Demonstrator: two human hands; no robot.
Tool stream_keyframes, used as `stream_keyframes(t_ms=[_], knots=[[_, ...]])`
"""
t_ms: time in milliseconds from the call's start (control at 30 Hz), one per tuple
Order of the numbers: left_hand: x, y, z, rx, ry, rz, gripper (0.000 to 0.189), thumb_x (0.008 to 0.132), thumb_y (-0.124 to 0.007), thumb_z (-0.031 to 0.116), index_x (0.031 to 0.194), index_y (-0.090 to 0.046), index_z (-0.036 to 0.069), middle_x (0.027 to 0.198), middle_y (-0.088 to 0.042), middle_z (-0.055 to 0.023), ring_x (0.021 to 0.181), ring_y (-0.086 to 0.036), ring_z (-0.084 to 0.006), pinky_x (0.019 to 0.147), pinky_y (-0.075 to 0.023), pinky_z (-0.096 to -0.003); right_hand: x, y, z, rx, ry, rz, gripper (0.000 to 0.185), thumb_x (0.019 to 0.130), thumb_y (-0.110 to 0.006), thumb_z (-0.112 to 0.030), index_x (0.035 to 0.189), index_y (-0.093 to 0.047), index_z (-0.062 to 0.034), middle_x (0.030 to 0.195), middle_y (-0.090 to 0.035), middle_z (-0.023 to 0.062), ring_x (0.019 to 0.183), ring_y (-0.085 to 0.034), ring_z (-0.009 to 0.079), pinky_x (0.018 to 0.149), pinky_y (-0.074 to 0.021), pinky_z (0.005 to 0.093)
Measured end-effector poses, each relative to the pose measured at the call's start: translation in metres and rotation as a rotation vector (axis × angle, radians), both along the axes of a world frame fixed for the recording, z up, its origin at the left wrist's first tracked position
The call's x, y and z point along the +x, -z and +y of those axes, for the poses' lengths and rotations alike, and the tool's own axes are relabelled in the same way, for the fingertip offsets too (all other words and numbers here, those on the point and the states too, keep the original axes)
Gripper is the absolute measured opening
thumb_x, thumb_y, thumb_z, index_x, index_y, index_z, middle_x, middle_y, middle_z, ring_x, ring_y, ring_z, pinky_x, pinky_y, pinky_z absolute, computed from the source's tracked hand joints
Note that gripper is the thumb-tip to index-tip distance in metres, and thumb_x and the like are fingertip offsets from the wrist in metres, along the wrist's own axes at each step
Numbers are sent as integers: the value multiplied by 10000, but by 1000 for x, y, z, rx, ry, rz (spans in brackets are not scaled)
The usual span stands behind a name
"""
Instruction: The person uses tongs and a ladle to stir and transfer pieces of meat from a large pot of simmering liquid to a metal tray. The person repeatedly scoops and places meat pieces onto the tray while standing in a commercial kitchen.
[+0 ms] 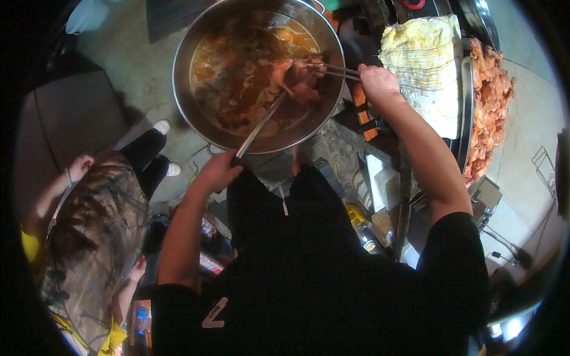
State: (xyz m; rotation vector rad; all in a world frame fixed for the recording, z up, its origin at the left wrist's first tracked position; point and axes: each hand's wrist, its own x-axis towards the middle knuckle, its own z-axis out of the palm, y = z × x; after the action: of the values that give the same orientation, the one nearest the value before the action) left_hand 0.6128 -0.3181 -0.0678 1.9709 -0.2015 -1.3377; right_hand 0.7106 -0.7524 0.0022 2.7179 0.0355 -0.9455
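A large round metal pot (pixel 258 150) holds brown broth with fat and solids on its surface. My left hand (pixel 219 171) grips the dark handle end of a long metal ladle (pixel 262 123), whose bowl lies over the broth at the pot's right side. My right hand (pixel 380 82) is closed on long metal tongs (pixel 340 72), which reach over the pot's right rim. The tongs' tips are at reddish-brown pieces of meat (pixel 304 92) at the ladle's bowl, which they partly hide.
Right of the pot lies a stained white cloth (pixel 421 75), beside a metal tray (pixel 466 111) heaped with cooked-looking meat (pixel 487 115). Another person in a patterned apron (pixel 98 240) stands at the left. Bottles and boxes crowd the floor below my right arm.
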Motion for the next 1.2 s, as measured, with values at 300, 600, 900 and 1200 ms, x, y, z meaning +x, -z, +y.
stream_keyframes(t_ms=[300, 600, 900, 1200], knots=[[5, 4, -5, 6, -64, 101, 456, 867, -670, 191, 1268, -557, 4, 877, -679, -187, 736, -664, -284, 691, -531, -407, -87, 29, -34, 102, 275, -206, 300, 803, -682, -150, 1072, -550, -123, 973, -672, 138, 897, -676, 362, 752, -546, 474], [-4, -22, -16, 3, -257, 325, 486, 907, -647, 154, 1360, -506, 48, 662, -559, -48, 501, -545, -144, 400, -410, -308, -168, 46, 7, 388, 710, -524, 306, 813, -761, -353, 920, -600, -115, 819, -698, 119, 802, -668, 383, 671, -512, 475], [-16, -30, -14, 30, -232, 279, 328, 893, -656, 160, 1182, -585, 20, 630, -553, -45, 471, -530, -157, 423, -421, -322, -199, -90, 8, 748, 1189, -623, 385, 772, -836, -360, 849, -599, -68, 721, -616, 77, 656, -588, 208, 666, -504, 342], [-27, -50, -11, 148, -181, 174, 323, 829, -682, 170, 1081, -609, -18, 707, -583, -71, 569, -587, -190, 502, -474, -355, -283, -284, -134, 202, 1108, -1060, 329, 826, -808, -233, 1043, -651, -42, 820, -695, 61, 790, -632, 119, 757, -539, 334]])
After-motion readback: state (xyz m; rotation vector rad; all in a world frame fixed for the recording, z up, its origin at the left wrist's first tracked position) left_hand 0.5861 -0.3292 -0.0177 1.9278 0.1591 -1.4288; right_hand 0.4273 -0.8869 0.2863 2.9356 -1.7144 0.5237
